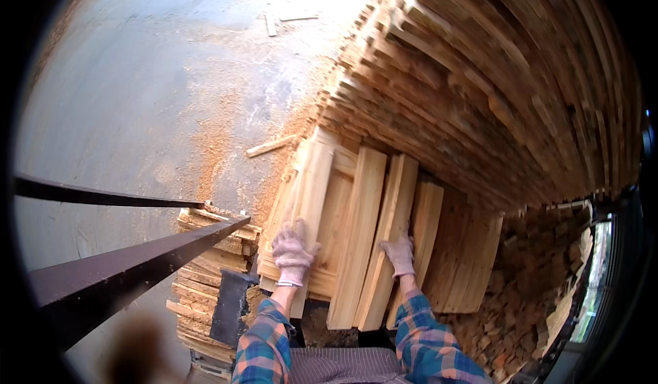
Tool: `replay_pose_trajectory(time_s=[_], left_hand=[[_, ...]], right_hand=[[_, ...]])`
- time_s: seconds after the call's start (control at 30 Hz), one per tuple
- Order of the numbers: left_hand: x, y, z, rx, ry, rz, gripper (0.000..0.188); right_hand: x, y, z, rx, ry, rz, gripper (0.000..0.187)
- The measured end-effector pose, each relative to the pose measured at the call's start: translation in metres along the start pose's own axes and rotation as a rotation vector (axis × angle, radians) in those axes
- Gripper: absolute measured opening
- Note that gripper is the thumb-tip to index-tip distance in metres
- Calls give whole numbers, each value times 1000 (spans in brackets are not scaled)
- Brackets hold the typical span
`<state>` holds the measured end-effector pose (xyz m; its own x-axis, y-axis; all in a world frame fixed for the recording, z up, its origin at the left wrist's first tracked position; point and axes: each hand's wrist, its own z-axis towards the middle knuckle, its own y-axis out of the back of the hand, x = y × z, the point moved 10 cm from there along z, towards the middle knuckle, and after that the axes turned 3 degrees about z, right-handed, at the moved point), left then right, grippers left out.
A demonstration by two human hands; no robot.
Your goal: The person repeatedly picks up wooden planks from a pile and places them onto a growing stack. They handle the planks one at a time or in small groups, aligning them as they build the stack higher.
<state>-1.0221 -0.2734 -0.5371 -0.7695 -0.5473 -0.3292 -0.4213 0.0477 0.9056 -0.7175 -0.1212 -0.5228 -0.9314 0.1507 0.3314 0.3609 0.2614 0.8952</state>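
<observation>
- Beams (137,261), long and dark, slanted across the left side, and a pile of rough wood (195,295) sat below their ends.
- Our left hand (295,252), in a pinkish glove, lay on a pale left board (315,182). Its fingers were spread a little. This board ran away from us, past our fingertips.
- Next, a middle board (360,226) lay between our two hands.
- Then came a narrow board (401,182), just beside it. It was long from near us to far, partly under our right hand (399,255), which was the nearer one.
- Our right thumb was on its top and the other fingers were by its right edge. We could not tell if they pinched it.
- Farther right we saw flat planks (473,261), then heaped wood pieces (528,274).
</observation>
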Motion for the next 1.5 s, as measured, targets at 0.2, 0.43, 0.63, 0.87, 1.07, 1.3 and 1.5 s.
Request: replay_pose_trajectory(time_s=[0.2,0.43,0.63,0.87,1.07,1.3,1.5], left_hand=[[15,-12,1,-298,-50,175,93],[-7,-27,-18,-339,206,-247,93],[-152,-83,-36,-154,378,449,101],[-189,-62,-48,-274,242,450,78],[-158,-66,-46,-299,303,431,91],[-157,-83,-40,-276,259,446,86],[-181,-70,-51,-226,285,495,74]], right_hand=[[-11,52,-16,308,125,460,104],[-201,187,24,164,176,-107,99],[-307,161,124,161,315,-735,83],[-276,183,205,-95,760,-609,78],[-263,173,203,-226,773,-553,80],[-259,181,201,-114,690,-476,74],[-285,162,192,-172,568,-512,70]])
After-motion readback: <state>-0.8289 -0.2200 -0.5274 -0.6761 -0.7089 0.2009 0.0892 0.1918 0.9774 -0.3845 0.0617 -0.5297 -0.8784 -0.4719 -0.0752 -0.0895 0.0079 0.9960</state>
